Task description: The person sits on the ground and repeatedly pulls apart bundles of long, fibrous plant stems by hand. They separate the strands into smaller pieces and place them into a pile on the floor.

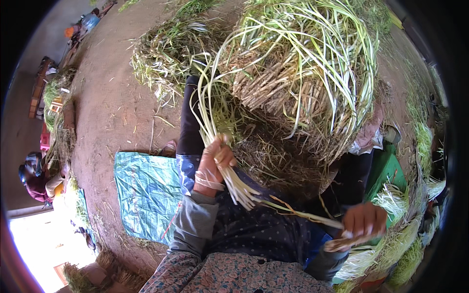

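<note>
My left hand is closed around a bunch of long pale stalks, like blanched chives or garlic shoots. Their white ends point towards my apron, and the green leaf ends arch away over the pile. Thin clear plastic wraps the wrist. Out to the right, my right hand is blurred and pinches pale, papery strips of stalk skin. A thin pale-and-brown strand stretches between the bunch and the right hand. Before me lies a large heap of uncut stalks, brown at the base and green at the tips.
Left of my leg lies a green-blue plastic sheet. Pale stalk bundles rest at the right by a green sheet. Leafy scraps lie on the earthen floor. Another person sits far left, near a bright doorway.
</note>
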A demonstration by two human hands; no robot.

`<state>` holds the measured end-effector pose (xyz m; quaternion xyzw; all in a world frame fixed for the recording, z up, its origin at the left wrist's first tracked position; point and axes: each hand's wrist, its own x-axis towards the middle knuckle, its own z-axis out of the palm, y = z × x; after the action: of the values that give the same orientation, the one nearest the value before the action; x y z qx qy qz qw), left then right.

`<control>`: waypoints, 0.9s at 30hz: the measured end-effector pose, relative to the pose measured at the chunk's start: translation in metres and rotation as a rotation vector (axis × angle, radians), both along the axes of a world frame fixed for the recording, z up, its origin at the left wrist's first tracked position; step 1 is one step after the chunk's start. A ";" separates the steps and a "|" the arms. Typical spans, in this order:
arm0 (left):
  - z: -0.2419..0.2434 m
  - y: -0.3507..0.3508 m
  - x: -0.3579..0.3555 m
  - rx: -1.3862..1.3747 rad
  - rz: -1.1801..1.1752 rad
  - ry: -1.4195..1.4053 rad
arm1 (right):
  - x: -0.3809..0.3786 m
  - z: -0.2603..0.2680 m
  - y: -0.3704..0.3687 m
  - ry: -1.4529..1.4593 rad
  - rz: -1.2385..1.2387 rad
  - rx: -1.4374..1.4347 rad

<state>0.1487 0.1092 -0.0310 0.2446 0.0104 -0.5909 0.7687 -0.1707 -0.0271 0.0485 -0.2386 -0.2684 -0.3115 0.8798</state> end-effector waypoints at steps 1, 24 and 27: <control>0.017 -0.007 -0.001 -0.039 -0.020 -0.005 | -0.023 -0.019 0.003 0.214 -0.010 0.220; 0.015 -0.018 -0.043 0.060 -0.170 -0.025 | 0.011 -0.064 -0.094 1.606 -1.259 -0.415; 0.045 -0.024 -0.054 0.203 -0.210 -0.325 | 0.040 -0.008 -0.031 1.420 -1.193 -0.627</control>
<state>0.0946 0.0854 0.0143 0.4127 -0.0798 -0.6164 0.6659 -0.1307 -0.0576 0.0410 -0.6901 0.4178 -0.4037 0.4316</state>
